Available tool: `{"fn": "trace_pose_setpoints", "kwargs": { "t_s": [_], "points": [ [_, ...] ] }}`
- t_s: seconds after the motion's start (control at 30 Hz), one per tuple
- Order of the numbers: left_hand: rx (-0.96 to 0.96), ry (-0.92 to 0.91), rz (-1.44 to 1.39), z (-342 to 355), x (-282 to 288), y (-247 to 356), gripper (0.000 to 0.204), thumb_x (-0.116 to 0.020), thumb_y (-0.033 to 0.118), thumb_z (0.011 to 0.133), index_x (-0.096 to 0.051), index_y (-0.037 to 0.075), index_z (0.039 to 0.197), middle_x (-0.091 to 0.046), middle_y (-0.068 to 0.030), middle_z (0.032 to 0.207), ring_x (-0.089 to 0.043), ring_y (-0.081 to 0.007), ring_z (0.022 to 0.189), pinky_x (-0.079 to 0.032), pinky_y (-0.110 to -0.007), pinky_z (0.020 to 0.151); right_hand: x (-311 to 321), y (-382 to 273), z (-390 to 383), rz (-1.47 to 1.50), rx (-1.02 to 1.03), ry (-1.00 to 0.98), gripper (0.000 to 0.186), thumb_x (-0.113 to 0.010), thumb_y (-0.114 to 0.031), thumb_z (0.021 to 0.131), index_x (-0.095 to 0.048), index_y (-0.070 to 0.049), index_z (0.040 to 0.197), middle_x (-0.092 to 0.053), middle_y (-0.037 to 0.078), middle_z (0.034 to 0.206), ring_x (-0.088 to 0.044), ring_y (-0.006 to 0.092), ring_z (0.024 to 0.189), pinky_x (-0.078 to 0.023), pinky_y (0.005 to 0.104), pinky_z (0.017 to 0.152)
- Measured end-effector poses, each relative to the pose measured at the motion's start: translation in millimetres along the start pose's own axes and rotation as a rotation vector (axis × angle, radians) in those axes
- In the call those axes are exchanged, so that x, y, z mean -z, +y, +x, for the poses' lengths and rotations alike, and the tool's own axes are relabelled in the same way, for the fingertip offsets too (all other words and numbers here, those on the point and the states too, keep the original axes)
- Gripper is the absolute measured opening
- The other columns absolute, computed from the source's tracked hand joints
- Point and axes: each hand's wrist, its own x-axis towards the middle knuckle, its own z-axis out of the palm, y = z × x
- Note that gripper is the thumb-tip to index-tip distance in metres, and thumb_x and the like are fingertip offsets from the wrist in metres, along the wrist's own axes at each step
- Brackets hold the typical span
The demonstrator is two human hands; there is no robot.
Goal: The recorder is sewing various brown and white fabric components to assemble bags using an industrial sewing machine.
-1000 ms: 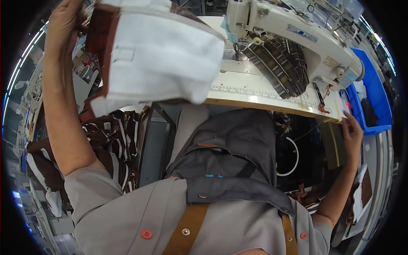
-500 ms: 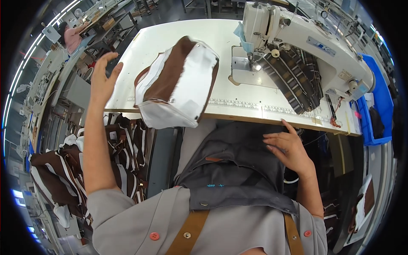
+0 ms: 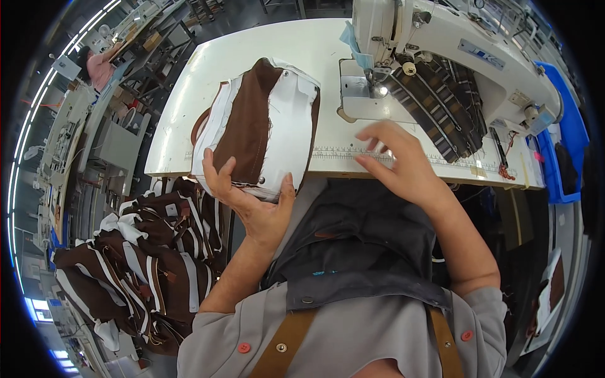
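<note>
A partly sewn bag (image 3: 290, 120), turned with its white lining outward and a brown fabric strip down the middle, sits at the table's near edge, left of the sewing machine. My left hand (image 3: 255, 211) is at the bag's near end, fingers and thumb spread against it; the palm side is hidden. My right hand (image 3: 400, 160) hovers over the front edge of the table, fingers apart and slightly blurred, holding nothing. Its nearest things are the machine's needle area and a folded plaid fabric piece (image 3: 435, 107) under the machine arm.
The white sewing machine (image 3: 504, 60) fills the table's right side. A blue bin (image 3: 558, 167) hangs at the right end. Brown and white bag pieces (image 3: 142, 264) are heaped below on the left. Another person (image 3: 101, 66) sits far off at the upper left.
My left hand has come from beyond the bag's left side to its near end. My right hand has risen from the table edge and moved left. The bag has shifted slightly.
</note>
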Motion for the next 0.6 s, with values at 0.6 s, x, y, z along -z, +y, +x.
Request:
{"fn": "trace_pose_setpoints", "kwargs": {
  "t_s": [0.6],
  "points": [
    [0.044,-0.051,-0.116,0,-5,-24,0.105,-0.089,0.035,0.072,-0.016,0.008,0.143,-0.007,-0.0332,0.156,-0.008,-0.0481,0.148,-0.011,-0.063,0.117,-85,41,130,0.183,0.007,0.160,0.025,-0.066,-0.013,0.092,-0.058,0.001,0.112,-0.064,0.019,0.101,-0.064,0.0350,0.094,-0.052,0.0411,0.083]
  ]
}}
